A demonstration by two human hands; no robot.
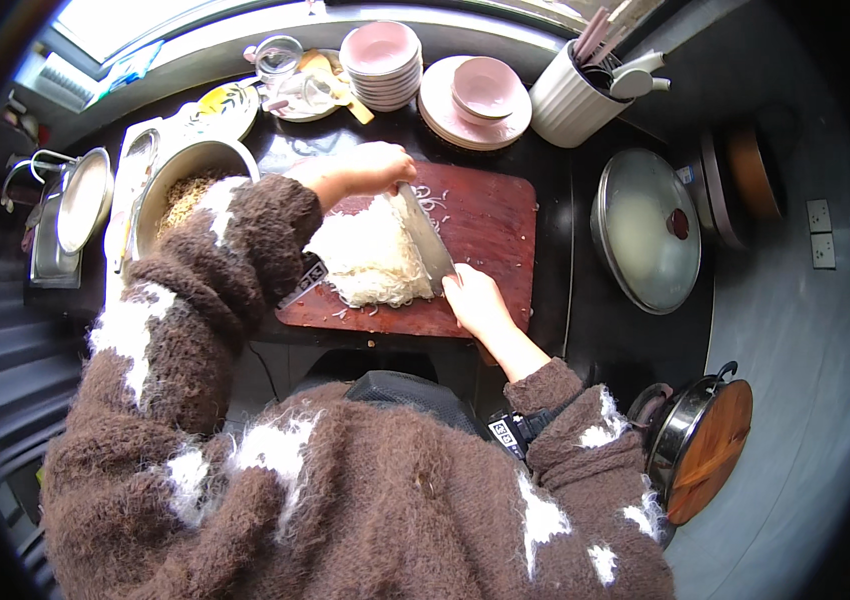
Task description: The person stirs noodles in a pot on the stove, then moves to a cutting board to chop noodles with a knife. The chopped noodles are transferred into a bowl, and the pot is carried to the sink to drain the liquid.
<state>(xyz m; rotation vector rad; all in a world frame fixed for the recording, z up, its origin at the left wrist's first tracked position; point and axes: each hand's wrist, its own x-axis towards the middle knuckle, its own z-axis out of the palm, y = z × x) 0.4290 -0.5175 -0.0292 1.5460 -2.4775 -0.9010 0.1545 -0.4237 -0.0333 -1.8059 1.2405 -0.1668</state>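
Note:
A heap of white noodle-like shreds (372,255) lies on a red-brown cutting board (492,225). A cleaver (427,236) stands on edge at the heap's right side, its blade running away from me. My right hand (479,300) is closed around its handle, at the near end. My left hand (376,171) reaches over the heap, with its fingers on the far end of the blade. Loose shreds are scattered on the board beyond the cleaver. The grip of my left fingers on the blade is partly hidden.
To the left stands a metal pot (147,217) with chopped brown filling. Behind the board are stacked pink bowls (381,67), pink plates (504,139) and a white utensil holder (575,97). A lidded pan (642,225) is at the right, and a sink (57,262) at far left.

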